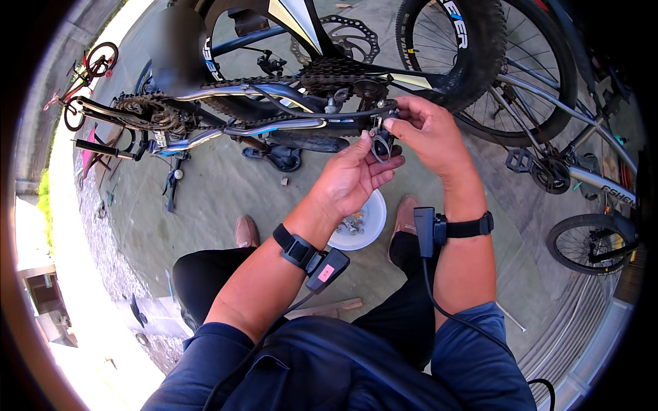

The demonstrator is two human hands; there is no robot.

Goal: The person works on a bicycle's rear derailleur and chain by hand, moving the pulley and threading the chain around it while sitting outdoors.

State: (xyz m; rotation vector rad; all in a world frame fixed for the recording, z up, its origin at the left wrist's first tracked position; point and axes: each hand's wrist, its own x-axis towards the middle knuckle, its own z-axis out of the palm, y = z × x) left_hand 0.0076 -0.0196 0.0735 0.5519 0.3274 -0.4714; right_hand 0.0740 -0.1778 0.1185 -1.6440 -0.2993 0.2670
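Observation:
In front of me lies a bicycle frame (pixel 253 127) with its chain (pixel 226 88) and crankset (pixel 154 116). A dark rear derailleur (pixel 382 146) hangs at the frame's rear end. My left hand (pixel 353 175) grips the derailleur from below, thumb on its near side and fingers curled behind it. From the right, my right hand (pixel 432 133) pinches its upper part between thumb and fingers. The fingers partly hide the derailleur, and the exact spot under the right fingertips cannot be made out.
Between my shoes stands a white bowl (pixel 371 229) with small metal parts. A loose brake disc (pixel 363 44) and a wheel (pixel 483 61) lie beyond the frame. Another bicycle (pixel 569 123) is at the right, a small red one (pixel 86 79) far left. Wood (pixel 329 306) lies near my legs.

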